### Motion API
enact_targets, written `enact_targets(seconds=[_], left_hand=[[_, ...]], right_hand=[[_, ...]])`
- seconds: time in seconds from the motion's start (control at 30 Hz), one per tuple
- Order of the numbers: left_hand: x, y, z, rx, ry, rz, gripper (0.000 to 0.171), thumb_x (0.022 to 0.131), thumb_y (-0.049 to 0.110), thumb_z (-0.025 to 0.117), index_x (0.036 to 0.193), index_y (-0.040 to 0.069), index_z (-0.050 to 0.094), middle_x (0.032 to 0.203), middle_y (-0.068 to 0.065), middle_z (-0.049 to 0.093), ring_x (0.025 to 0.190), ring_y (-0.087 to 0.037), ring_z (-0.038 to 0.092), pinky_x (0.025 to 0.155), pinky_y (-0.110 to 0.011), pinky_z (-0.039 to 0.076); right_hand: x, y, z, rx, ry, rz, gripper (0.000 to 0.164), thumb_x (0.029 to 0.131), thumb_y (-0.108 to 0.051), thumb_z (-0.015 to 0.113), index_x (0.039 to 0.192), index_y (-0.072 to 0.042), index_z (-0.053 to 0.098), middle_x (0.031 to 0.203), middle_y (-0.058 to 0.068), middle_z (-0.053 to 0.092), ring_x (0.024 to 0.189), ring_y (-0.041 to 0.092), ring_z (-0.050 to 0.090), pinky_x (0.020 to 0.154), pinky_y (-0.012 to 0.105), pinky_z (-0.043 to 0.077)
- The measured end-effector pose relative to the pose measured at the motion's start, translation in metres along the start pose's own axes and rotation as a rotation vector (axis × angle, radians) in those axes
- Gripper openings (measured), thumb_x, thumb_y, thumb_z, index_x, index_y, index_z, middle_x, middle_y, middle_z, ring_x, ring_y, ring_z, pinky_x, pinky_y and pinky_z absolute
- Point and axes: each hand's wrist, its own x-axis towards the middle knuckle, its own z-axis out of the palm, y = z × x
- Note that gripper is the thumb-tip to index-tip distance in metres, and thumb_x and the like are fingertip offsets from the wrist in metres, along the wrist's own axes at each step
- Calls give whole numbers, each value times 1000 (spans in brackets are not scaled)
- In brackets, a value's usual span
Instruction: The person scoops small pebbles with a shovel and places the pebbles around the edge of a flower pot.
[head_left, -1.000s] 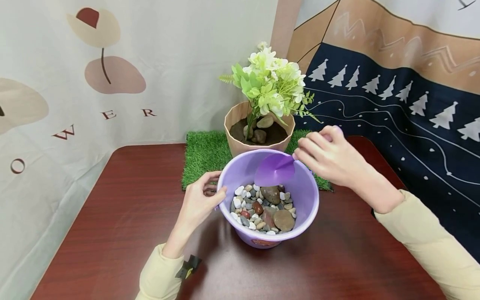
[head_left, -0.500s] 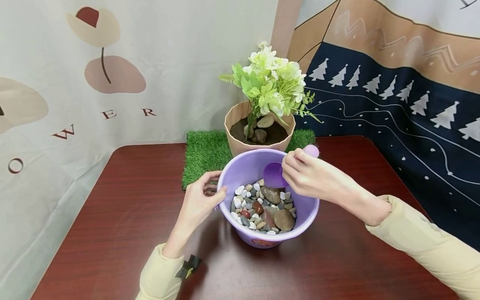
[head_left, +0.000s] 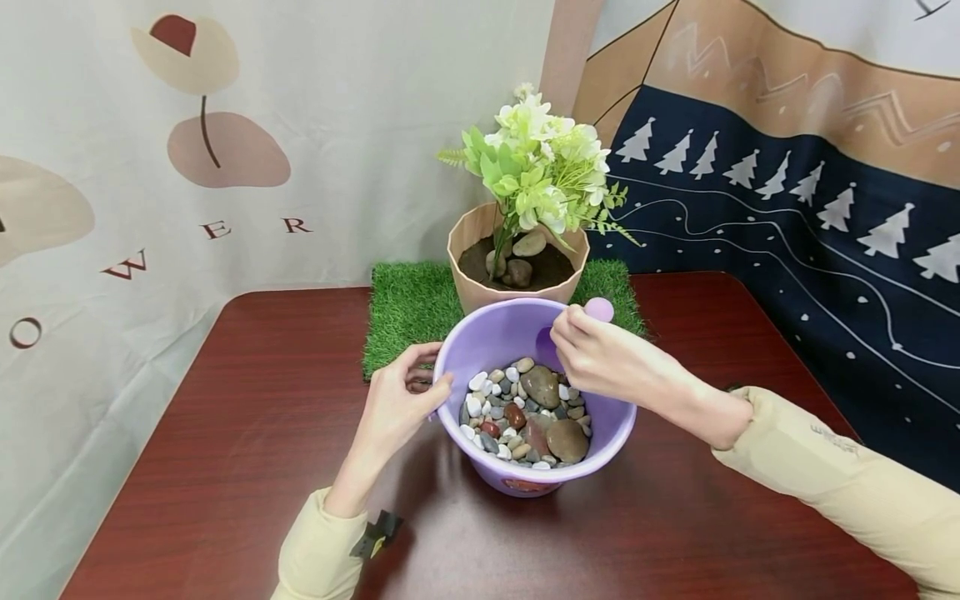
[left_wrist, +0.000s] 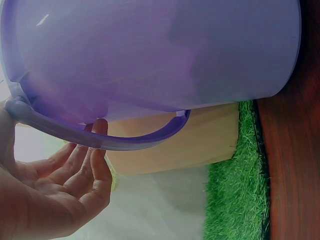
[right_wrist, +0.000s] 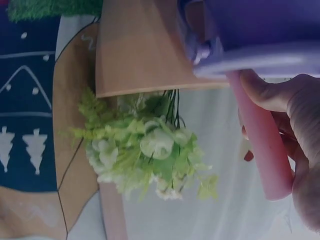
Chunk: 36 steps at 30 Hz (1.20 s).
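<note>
A purple bucket (head_left: 491, 342) stands on the table with pebbles (head_left: 516, 417) in its bottom, white, grey and tan, among larger brown and reddish stones. My left hand (head_left: 399, 402) holds the bucket's left rim, thumb over the edge and fingers outside, near the hanging carry handle (left_wrist: 120, 143) in the left wrist view. Over the right part of the bucket, my right hand (head_left: 600, 358) grips a small purple hand shovel (head_left: 546, 346). The shovel's pinkish handle (right_wrist: 265, 145) passes through the fist in the right wrist view. Most of its blade is hidden behind the fingers, inside the bucket.
Just behind the bucket is a beige flowerpot (head_left: 480, 283) with soil, a few stones and white-green flowers (head_left: 543, 158). It stands on a green artificial grass mat (head_left: 405, 308). The dark red wooden table (head_left: 247, 433) ends at patterned curtains (head_left: 315, 125) at the back.
My right hand has moved left and down over the bucket, tipping the shovel so that its blade has gone lower behind the fingers. The left hand and the bucket have stayed put.
</note>
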Motion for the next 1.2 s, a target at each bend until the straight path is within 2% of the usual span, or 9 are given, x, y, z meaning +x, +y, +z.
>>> enact_targets(seconds=[0.17,0.27,0.4,0.53,0.7,0.8,0.93,1.2], left_hand=[[0,0,0,2,1,-2,39,77,8,68,116,9,60,104,-16,68,84,-23,68,68,-18,56],[0,0,0,1,3,0,39,77,8,68,116,8,60,104,-16,67,84,-23,68,68,-18,56],[0,0,0,0,3,5,39,77,8,68,116,8,60,105,-16,67,85,-23,68,69,-19,56],[0,0,0,-1,1,8,39,77,7,68,116,8,60,105,-16,67,85,-23,68,69,-19,56],[1,-1,0,-2,2,12,39,78,7,68,116,8,60,105,-16,67,85,-23,68,69,-19,57],[1,-1,0,-3,1,14,39,78,8,67,116,8,60,105,-16,67,86,-23,68,70,-19,57],[1,-2,0,-1,2,21,38,78,8,67,115,8,60,107,-15,67,86,-23,68,70,-20,57],[1,-2,0,-2,4,26,38,78,7,67,115,7,60,107,-16,67,85,-23,68,70,-23,57]], right_hand=[[7,-1,5,6,-33,2,38,90,4,26,81,0,63,73,10,54,77,24,46,75,32,36],[9,3,10,48,-51,24,28,89,-2,34,79,-2,60,73,9,55,77,24,45,75,32,35],[5,10,20,188,-70,65,10,78,-13,56,78,-3,58,75,10,57,79,26,45,75,34,34],[-1,13,32,354,-51,103,16,68,-11,66,78,-4,56,76,9,58,79,26,47,74,35,34],[-5,15,44,502,31,139,10,79,-14,61,76,-6,56,75,9,59,79,27,50,74,36,36],[-4,13,49,576,81,155,20,86,-20,55,70,-8,53,71,7,57,74,25,48,72,35,36],[-1,7,51,627,100,179,23,84,-22,60,67,-9,50,68,5,55,71,24,47,71,34,35],[5,-3,53,635,107,228,24,83,-23,62,67,-10,51,68,3,55,73,25,48,73,35,36]])
